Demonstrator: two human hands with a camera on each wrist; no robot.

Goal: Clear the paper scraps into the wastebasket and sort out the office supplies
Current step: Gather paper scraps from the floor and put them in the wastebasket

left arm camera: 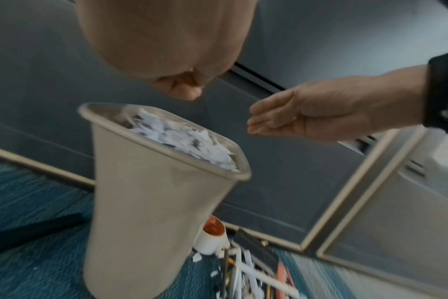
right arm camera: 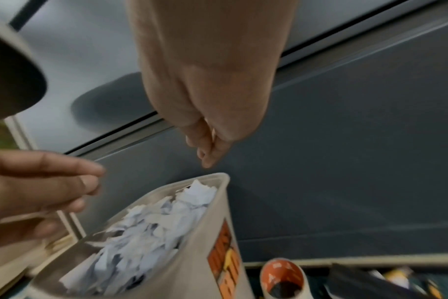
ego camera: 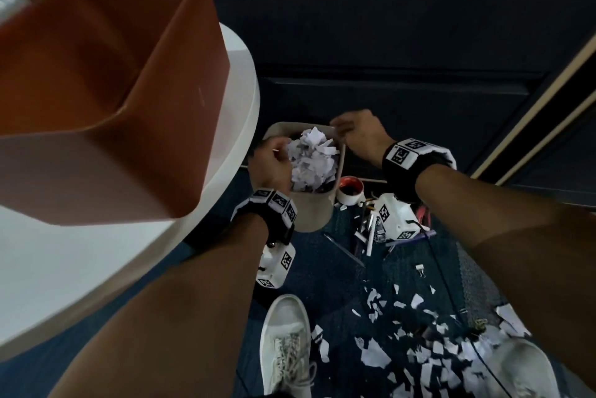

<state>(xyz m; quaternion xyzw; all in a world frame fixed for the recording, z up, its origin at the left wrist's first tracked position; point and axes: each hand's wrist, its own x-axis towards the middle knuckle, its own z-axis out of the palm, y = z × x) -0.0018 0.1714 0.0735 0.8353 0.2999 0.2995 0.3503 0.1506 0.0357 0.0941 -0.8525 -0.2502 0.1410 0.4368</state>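
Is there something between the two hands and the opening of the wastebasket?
Nothing visible. The left hand and right hand hover just above the wastebasket rim, and its mouth is uncovered. Only the scraps heaped to the rim leave little room.

No text can be read; the wastebasket (right arm camera: 182,252) bears an orange label (lettering too blurred to make out).

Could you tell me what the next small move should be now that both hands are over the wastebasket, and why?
Probably bring both hands back down to the paper scraps on the carpet by the shoes and gather another handful. The left hand and right hand hover above the wastebasket holding nothing visible, the basket is already heaped with torn paper, and many scraps lie loose on the floor.
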